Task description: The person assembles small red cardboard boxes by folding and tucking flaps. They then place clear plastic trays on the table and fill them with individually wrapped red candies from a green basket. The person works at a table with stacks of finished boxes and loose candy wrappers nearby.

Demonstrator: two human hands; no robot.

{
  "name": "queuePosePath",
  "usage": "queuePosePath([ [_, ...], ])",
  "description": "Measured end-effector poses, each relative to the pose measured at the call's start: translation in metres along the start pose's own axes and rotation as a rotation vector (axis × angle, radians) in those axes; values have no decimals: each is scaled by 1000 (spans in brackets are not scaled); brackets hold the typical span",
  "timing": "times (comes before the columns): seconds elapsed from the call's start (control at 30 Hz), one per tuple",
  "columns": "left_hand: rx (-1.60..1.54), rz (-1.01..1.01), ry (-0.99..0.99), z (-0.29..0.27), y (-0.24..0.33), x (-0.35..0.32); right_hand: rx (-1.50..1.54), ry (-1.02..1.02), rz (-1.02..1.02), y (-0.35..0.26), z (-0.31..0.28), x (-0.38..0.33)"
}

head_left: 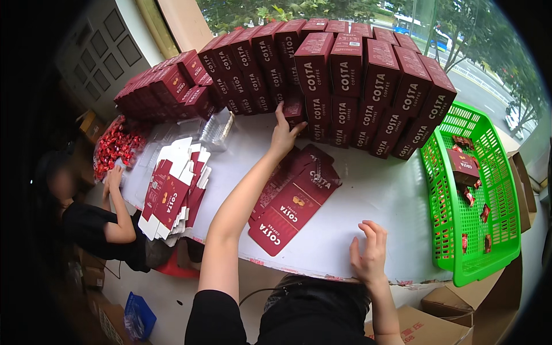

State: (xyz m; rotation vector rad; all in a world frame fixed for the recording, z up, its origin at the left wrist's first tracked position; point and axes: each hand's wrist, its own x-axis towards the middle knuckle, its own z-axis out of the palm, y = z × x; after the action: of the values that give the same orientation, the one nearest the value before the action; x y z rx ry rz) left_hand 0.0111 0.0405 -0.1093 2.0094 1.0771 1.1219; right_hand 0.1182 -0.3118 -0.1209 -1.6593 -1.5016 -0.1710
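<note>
My left hand (283, 133) reaches far across the table to the row of stacked boxes. Its thumb and fingers are around the near end of a small maroon carton (294, 109), which sits in a low gap between taller stacks. My right hand (370, 253) hovers by the table's front edge, fingers loosely curved and apart, holding nothing. Between my arms lies a pile of flat, unfolded maroon cartons (293, 210). Tall stacks of closed maroon boxes (347, 69) stand along the back, right beside my left hand.
A green plastic basket (460, 253) on the right holds one maroon box and several small wrapped pieces. To the left are more flat cartons (172, 195), a clear plastic tray (217, 129) and a heap of red wrapped pieces (121, 144). A co-worker (109, 230) sits there; cardboard boxes (422, 325) stand below.
</note>
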Motion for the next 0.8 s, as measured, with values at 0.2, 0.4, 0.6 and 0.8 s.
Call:
queuePosePath([
  [0.2,113,126,88,-11,-7,-12,47,-114,-19,0,4,-4],
  [0.4,170,49,-57,-63,37,-113,-12,-176,-18,2,2,-7],
  [0.6,789,136,201,-150,56,-194,-27,-189,-29,2,2,-7],
  [0.8,1291,-375,330,-232,32,-199,-32,-185,-36,0,2,-8],
])
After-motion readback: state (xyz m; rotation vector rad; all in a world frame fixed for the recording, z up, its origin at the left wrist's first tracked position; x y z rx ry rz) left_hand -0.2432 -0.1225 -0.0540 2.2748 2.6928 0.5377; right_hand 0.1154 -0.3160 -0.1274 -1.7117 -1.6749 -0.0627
